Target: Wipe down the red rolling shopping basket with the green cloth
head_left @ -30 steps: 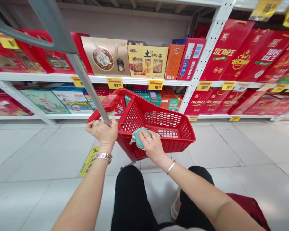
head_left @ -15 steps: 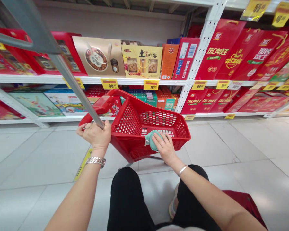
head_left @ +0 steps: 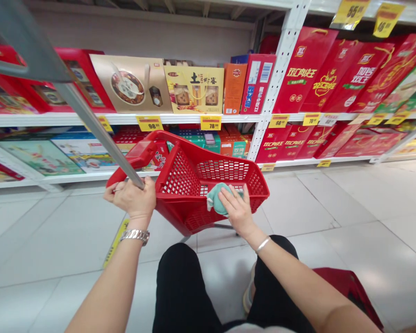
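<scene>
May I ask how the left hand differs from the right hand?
The left hand grips a grey metal pole, while the right hand lies open on a teal cloth in the red basket. The left wrist wears a metal link band, the right a slim bangle. Both hands are bare.

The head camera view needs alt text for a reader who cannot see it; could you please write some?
In a shop aisle, the person's left hand grips the long metal handle of a red plastic shopping basket, while the right hand rests on a teal cloth inside it. Behind stand white shelves of red and gold gift boxes.
</scene>
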Demonstrator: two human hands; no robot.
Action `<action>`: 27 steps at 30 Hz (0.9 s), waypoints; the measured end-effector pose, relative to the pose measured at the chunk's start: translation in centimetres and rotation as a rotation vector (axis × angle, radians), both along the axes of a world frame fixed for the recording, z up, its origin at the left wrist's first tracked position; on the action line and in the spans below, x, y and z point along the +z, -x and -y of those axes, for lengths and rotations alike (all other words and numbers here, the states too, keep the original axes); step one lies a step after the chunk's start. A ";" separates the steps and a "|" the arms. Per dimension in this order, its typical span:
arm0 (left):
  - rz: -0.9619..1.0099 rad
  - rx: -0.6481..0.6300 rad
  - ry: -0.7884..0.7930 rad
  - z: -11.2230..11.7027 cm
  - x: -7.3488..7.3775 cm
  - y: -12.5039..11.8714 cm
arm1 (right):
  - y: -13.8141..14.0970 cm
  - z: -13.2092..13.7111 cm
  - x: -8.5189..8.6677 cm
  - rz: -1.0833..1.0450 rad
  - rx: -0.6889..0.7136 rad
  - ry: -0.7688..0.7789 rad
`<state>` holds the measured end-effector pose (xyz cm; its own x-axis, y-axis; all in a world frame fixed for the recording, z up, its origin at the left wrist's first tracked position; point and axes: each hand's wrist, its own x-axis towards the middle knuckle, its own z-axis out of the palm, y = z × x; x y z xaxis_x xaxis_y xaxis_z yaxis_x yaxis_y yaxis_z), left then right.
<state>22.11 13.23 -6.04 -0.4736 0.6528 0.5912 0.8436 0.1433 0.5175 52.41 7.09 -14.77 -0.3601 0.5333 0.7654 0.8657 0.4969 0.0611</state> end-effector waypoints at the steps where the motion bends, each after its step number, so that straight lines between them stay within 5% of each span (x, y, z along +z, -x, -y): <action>1: 0.007 -0.001 0.005 0.0 0.1 -0.2 | 1.9 -0.3 0.7 -0.008 0.028 -0.002; 6: 0.026 -0.007 0.003 0.2 0.5 -0.9 | 10.8 -1.8 3.3 -0.006 0.185 0.124; 10: 0.015 -0.009 -0.011 0.4 0.5 -0.8 | 12.6 -2.2 2.6 0.015 0.197 0.150; 18: 0.004 -0.011 -0.039 0.7 0.1 0.6 | 3.1 -0.6 -1.8 0.031 0.069 0.053; 27: -0.025 -0.005 -0.030 1.3 0.2 0.9 | -9.2 0.8 -4.0 0.041 -0.142 0.120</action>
